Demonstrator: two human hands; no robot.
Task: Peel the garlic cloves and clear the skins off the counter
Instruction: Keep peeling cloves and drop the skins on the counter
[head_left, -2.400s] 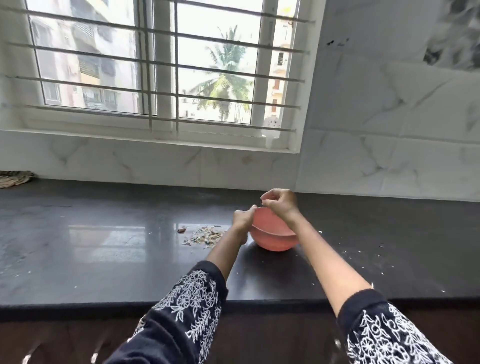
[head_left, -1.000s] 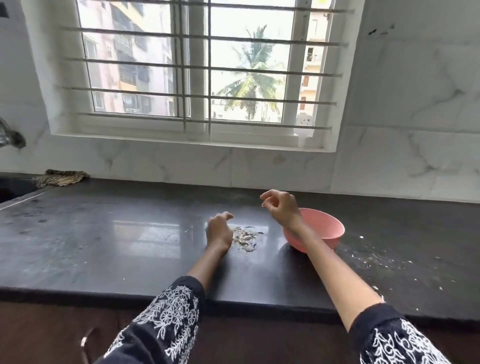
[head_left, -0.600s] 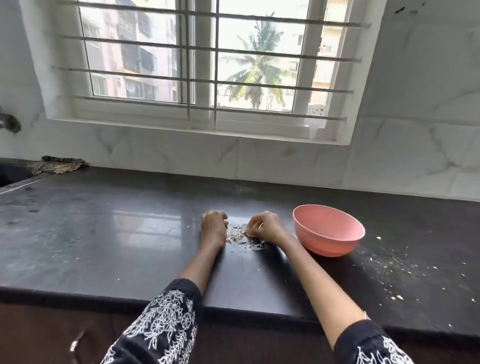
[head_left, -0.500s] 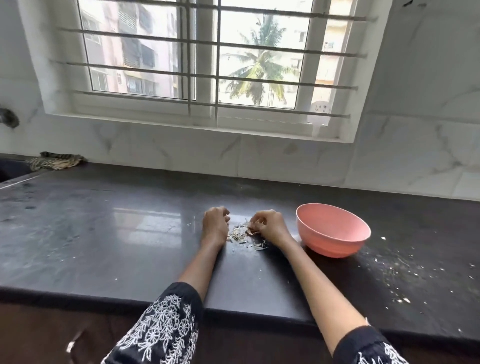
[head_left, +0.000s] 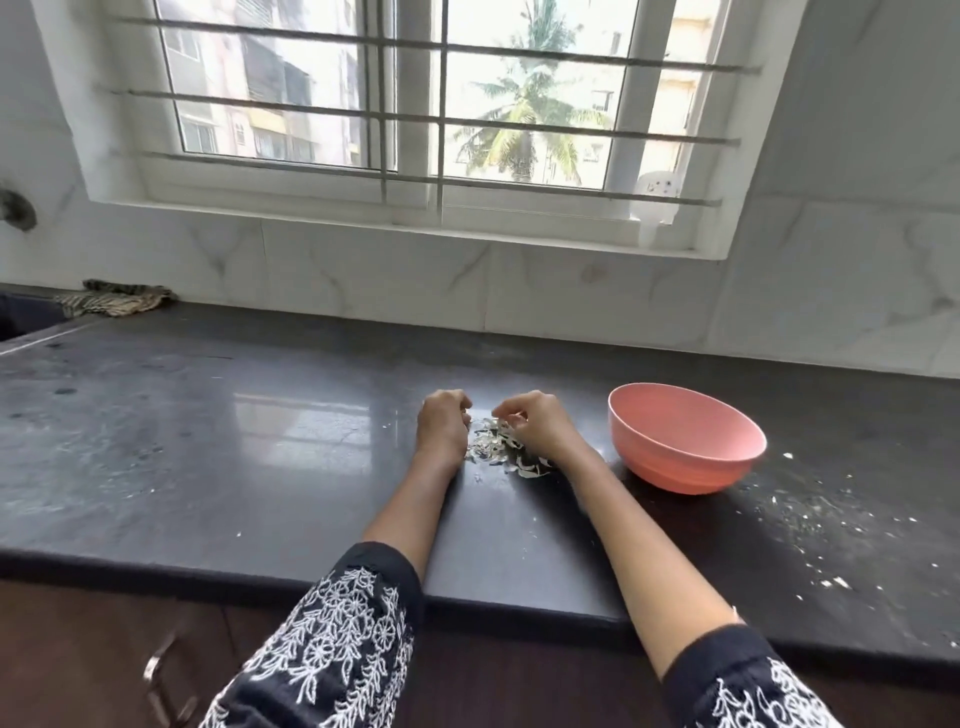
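1. Surface: dark polished stone, glossy, w/ a pale window reflection left of centre; smudges and dull streaks toward the left end. Front edge runs across the lower frame, dark wood cabinet below it w/ a metal handle.
2. Skins: small heap of papery whitish-grey bits mid-surface, between the two hands, a few pieces trailing toward the near side under the R wrist.
3. Left hand: knuckles up, fingers curled in, resting on the surface at the heap's left edge, touching the skins. Can't tell if it actually grips any.
4. Right hand: fingers curled down over the heap's right side, tips on the skins; looks like a pinch but the hold itself is hidden.
5. Bowl: pink, round, upright, on the surface just right of the R hand, not touching it. Nothing shows on the bit of inside wall in view. Cloves can't be made out anywhere.
6. Crumbs: white flecks scattered on the surface right of and nearer than the bowl, thinning toward the front edge.
7. Sleeves: dark fabric w/ white floral embroidery, both forearms bare past them.
8. Room: white marble-look tile wall behind the surface. Window above, white frame, horiz. metal bars; bldgs and a palm outside. Small white object on the sill at right.
9. Far left: striped rag at the back, next to a sink edge; a tap part on the wall.
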